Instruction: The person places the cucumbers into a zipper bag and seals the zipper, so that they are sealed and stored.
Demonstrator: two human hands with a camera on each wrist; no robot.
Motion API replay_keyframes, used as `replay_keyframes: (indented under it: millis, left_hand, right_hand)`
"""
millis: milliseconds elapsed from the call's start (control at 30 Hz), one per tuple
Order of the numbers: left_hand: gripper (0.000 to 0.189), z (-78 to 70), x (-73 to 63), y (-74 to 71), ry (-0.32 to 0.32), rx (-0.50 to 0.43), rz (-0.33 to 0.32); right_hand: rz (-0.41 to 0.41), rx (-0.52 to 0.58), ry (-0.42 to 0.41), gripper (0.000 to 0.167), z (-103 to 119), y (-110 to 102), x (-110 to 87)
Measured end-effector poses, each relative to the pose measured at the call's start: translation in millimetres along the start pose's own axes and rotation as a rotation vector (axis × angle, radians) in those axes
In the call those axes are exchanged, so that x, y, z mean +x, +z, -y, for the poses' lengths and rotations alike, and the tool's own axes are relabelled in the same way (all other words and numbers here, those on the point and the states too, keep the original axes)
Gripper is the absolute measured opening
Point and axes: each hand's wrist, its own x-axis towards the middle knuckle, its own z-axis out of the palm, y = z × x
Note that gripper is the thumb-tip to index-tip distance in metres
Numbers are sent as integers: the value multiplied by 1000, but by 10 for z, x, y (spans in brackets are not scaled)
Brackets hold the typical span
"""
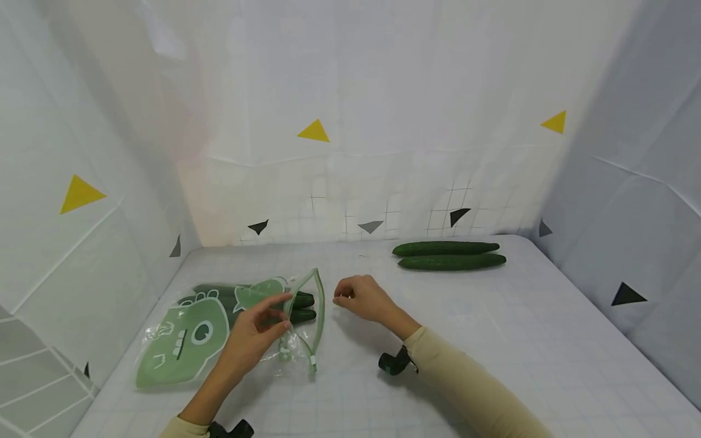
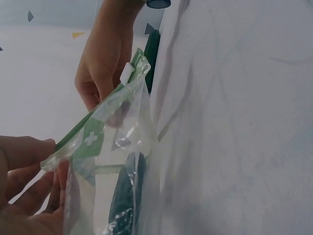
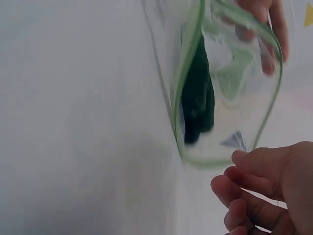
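A clear zip bag point(image 1: 183, 359) with a green cartoon monster print lies at the left, its green-edged mouth point(image 1: 320, 316) spread and facing right. Inside, cucumbers point(image 1: 303, 300) lie with two ends showing near the mouth. My left hand point(image 1: 249, 337) holds the left side of the rim, index finger and thumb at its edge. A white slider point(image 2: 126, 73) sits at one corner of the bag. Just right of the mouth is my right hand point(image 1: 364, 298), fingers loosely curled and nothing held. In the right wrist view its thumb point(image 3: 259, 161) is close by the rim.
Two more cucumbers point(image 1: 446, 248) lie side by side at the back right of the white table point(image 1: 493, 340). White sheeting point(image 1: 383, 91) with yellow, black and grey triangles encloses the back and sides. Each wrist wears a small black camera point(image 1: 395, 363).
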Motion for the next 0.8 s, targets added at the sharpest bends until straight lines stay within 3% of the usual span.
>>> replay_keyframes:
  millis: [333, 800]
  left_hand:
    - [52, 3, 6, -5, -9, 22, -14]
    - [50, 14, 2, 4, 40, -12, -8]
  right_hand:
    - [-56, -100, 106, 6, -593, -722, -159]
    - [-142, -274, 234, 14, -1290, -1302, -426]
